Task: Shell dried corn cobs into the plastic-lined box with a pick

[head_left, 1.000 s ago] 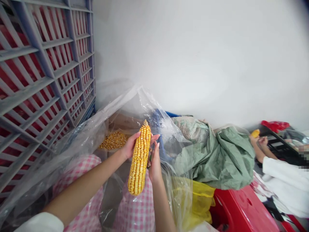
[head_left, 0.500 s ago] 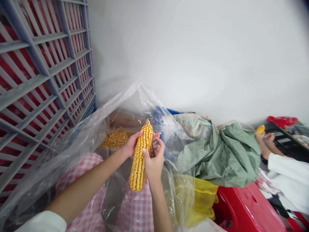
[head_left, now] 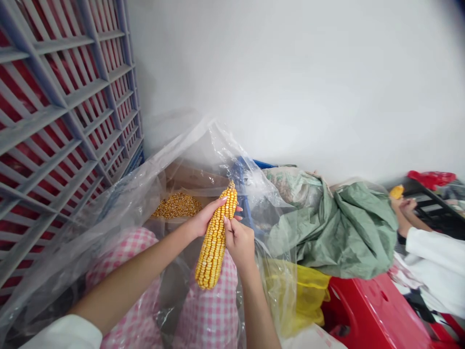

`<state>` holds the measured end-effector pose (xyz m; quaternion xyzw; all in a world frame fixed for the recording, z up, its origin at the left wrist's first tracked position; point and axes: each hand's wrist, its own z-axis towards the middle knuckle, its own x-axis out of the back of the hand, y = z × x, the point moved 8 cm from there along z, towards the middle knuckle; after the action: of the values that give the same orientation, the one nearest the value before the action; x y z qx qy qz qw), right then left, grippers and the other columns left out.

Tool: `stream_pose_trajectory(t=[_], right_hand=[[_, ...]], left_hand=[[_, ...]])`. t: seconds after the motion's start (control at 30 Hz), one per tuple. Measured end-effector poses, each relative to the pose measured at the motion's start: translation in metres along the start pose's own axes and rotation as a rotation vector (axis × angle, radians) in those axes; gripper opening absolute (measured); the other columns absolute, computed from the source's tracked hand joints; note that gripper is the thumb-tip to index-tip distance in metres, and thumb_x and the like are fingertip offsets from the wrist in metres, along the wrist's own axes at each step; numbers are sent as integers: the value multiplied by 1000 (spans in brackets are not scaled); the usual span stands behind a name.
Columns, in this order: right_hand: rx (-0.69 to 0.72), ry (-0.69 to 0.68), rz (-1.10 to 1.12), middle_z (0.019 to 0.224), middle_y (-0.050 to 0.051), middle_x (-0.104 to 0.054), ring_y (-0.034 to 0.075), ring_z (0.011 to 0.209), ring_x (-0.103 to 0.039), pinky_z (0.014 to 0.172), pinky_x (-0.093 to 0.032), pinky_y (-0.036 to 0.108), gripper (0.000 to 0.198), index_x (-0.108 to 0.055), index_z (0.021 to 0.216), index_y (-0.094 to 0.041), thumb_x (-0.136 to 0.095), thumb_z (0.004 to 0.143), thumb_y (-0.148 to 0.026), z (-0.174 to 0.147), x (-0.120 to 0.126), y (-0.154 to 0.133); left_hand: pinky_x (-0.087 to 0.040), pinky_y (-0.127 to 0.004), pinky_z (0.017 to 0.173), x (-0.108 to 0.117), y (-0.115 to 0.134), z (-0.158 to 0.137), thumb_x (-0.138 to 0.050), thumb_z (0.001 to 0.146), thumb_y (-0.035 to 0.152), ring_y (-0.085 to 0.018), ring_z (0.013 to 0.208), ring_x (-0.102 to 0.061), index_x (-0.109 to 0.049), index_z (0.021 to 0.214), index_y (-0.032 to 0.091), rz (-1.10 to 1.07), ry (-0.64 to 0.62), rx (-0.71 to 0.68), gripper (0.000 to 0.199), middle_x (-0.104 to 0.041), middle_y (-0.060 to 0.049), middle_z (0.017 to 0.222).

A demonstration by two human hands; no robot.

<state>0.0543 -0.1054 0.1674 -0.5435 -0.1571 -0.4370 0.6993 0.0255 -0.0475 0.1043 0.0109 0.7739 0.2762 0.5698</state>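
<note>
A yellow ear of corn (head_left: 214, 247) slants upward in front of me, its narrow tip pointing away and its husk removed. My left hand (head_left: 209, 215) is wrapped around its upper half, with the fingertips showing on the far side. Against the ear's right side my right hand (head_left: 241, 240) is closed, its thumb pressed to the kernels and its fingers curled. Whatever lies inside those curled fingers is hidden. Loose corn kernels (head_left: 178, 205) are heaped behind my left wrist, inside a clear plastic sheet (head_left: 174, 155).
Tall purple-grey plastic crates (head_left: 69, 102) stand at the left. To the right are a green sack (head_left: 358, 228), a yellow mesh bag (head_left: 303, 295) and a red plastic stool (head_left: 381, 310). Farther right, another person's hands (head_left: 405, 207) hold a piece of corn (head_left: 396, 192).
My right hand has closed in against the ear, its fingers more curled. A thin dark object with a green spot, seen in it earlier, no longer shows. The ear's tip has shifted right.
</note>
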Motion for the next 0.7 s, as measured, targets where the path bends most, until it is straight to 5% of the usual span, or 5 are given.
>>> stream_pose_trajectory(t=[0.2, 0.37, 0.43, 0.6, 0.7], right_hand=[[80, -6, -65, 48, -3, -40, 8, 44, -34, 49, -23, 23, 30, -41, 54, -19, -39, 83, -21, -14, 0, -10], [149, -59, 53, 46, -4, -35, 7, 45, -32, 49, -23, 24, 32, -38, 49, -19, -45, 81, -22, -37, -3, -31], [18, -3, 194, 45, -4, -30, 7, 43, -29, 47, -22, 23, 36, -33, 47, -18, -47, 80, -25, -42, 8, -23], [-518, 388, 704, 44, -7, -19, 6, 39, -18, 38, -18, 21, 43, -21, 50, -20, -40, 83, -41, -66, 48, 36], [-667, 484, 795, 45, -8, -18, 5, 38, -16, 35, -14, 21, 43, -22, 51, -20, -46, 80, -43, -85, 58, 56]], left_hand=[[-49, -27, 51, -1, 4, 2, -57, 73, 33, -17, 57, -62, -57, 89, 13, 114, 41, -111, 25, -67, -9, 77], [-48, -25, 46, 17, 4, 9, -51, 77, 40, -16, 50, -61, -58, 81, 14, 66, 210, -28, 27, -64, -6, 61], [-49, -26, 50, 17, 3, 12, -49, 78, 42, -18, 53, -63, -59, 82, 14, 31, 174, 13, 30, -65, -7, 63], [-50, -30, 63, 12, -2, 12, -48, 79, 41, -21, 68, -66, -60, 84, 10, -31, 30, 66, 33, -67, -8, 74], [-48, -34, 75, 5, -5, 12, -46, 79, 44, -25, 81, -64, -59, 87, 9, -111, -109, 63, 38, -67, -10, 76]])
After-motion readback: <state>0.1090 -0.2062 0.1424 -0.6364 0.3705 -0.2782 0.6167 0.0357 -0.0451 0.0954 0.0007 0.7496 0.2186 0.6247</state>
